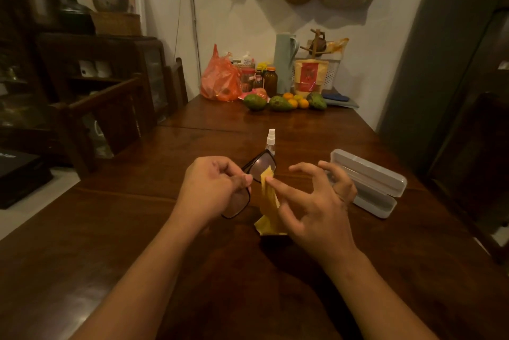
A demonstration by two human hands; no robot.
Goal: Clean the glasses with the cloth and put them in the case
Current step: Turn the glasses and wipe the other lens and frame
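Black-framed glasses (261, 166) are held above the wooden table, pinched at the bridge by my left hand (214, 188). My right hand (314, 202) presses a yellow cloth (268, 196) against the far lens with thumb and forefinger, the other fingers spread. The cloth hangs down to the table. A clear plastic case (371, 182) lies open on the table to the right of my right hand.
A small spray bottle (270, 141) stands just beyond the glasses. At the table's far end are an orange bag (220, 78), jars, avocados (254, 102), oranges and a jug. A wooden chair (110, 113) stands at the left.
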